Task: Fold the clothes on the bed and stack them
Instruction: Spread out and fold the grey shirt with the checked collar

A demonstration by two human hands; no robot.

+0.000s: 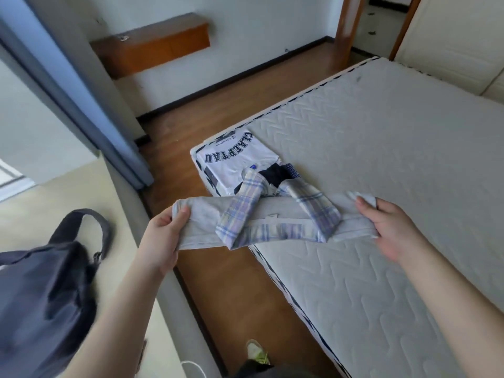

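1. A person stretches a grey garment (pixel 275 214) with plaid sleeves between both hands at the near left corner of the bed (pixel 395 159), its long axis running left to right across the view.
2. The left hand (pixel 163 230) pinches the garment's left end, thumb on top and fingers curled beneath, out past the mattress edge and over the wooden floor (pixel 245 282).
3. The right hand (pixel 381 227) grips the right end, fingers curled round a bunched fold, low over the quilted mattress; whether it rests on the surface cannot be told.
4. The plaid sleeves (pixel 313 211) lie crossed over the grey body, their ends pointing away toward the stack.
5. Just beyond the garment, on the mattress corner, sits a folded white T-shirt (pixel 234 156) with dark lettering, and beside it on the right a dark folded item (pixel 275 173); the sleeve ends overlap this pile.
6. The pile lies straight ahead of both hands, slightly nearer the left one, so the likely next move is a further fold or a short carry away from the person.
7. A dark backpack (pixel 46 290) rests on a pale table (pixel 81 186) at near left; a wall-mounted wooden shelf (pixel 155 47) hangs at the far side.
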